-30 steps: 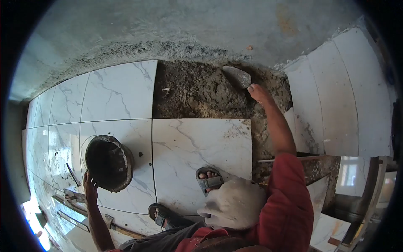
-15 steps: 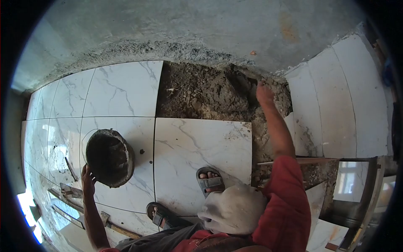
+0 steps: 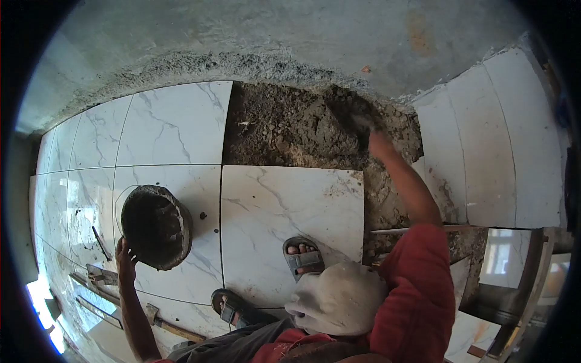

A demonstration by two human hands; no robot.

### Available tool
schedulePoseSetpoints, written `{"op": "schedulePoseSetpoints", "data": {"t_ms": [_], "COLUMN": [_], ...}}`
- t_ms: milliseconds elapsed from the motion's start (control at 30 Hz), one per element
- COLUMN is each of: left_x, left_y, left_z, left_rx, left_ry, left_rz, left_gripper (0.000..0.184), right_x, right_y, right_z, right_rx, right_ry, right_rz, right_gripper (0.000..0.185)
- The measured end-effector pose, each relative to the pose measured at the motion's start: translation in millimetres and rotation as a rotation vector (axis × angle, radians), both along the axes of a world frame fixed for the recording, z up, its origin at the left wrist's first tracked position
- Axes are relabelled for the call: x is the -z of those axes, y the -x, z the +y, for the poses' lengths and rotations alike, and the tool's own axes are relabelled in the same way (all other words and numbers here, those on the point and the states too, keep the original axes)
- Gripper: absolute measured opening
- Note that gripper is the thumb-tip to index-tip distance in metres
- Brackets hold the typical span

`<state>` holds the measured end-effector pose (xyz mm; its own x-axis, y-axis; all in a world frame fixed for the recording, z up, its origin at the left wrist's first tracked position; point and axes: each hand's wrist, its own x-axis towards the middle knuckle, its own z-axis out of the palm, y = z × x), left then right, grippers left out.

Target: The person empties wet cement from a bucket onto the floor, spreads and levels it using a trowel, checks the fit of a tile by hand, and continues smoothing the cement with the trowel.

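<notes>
My right hand (image 3: 380, 145) is closed on a trowel, its blurred blade (image 3: 362, 122) against the wet mortar (image 3: 330, 130) in the untiled strip along the wall. The handle is hidden in my fist. My left hand (image 3: 126, 263) grips the near-left rim of a dark mortar bucket (image 3: 186, 233), which stands tilted on the marble-patterned tiles. Grey mortar smears its inside wall. Between the mortar and my sandalled feet lies a large white tile (image 3: 290, 209) with grey veins, dirty at its far right corner.
A hammer (image 3: 175, 330) lies left of my feet. Beyond my left forearm are a flat metal tool (image 3: 101, 276) and a thin dark stick (image 3: 101, 243). Bare concrete wall (image 3: 254, 36) closes off the far side. White tiled steps or panels (image 3: 484, 145) stand at the right.
My right hand has come slightly nearer to me, drawing the trowel back through the mortar. My left hand stays at the bucket's rim.
</notes>
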<state>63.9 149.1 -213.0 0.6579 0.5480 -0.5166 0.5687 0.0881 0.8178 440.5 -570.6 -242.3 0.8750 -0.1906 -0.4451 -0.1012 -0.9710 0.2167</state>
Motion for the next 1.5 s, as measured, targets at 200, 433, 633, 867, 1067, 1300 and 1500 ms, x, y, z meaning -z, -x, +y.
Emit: {"op": "schedulePoseSetpoints", "data": {"t_ms": [200,433,633,867,1067,1300,1500], "left_x": [4,10,21,16,8,9,15], "left_y": [1,4,8,8,3,5,5], "left_z": [1,14,23,23,10,15,20], "left_rx": [-0.029,-0.031,-0.018,0.032,-0.011,0.032,0.048], "left_ry": [0.018,0.031,0.052,0.041,0.032,0.033,0.095], "left_rz": [-0.03,0.007,0.004,-0.005,-0.012,0.008,-0.042], "left_gripper": [0.036,0.034,0.044,0.042,0.039,0.039,0.036], "right_x": [-37,61,-5,58,18,96,82], "right_y": [54,142,173,188,183,147,146], "right_z": [-11,-10,32,-11,43,155,119], "right_rx": [-0.275,-0.036,0.052,0.018,0.72,0.824,0.252], "right_ry": [-0.018,-0.197,-0.248,-0.235,-0.903,-1.237,-0.698], "right_rz": [0.129,-0.236,-0.242,-0.189,-0.221,-0.285,-0.176], "right_gripper": [0.028,0.047,0.046,0.049,0.044,0.037,0.048]}}
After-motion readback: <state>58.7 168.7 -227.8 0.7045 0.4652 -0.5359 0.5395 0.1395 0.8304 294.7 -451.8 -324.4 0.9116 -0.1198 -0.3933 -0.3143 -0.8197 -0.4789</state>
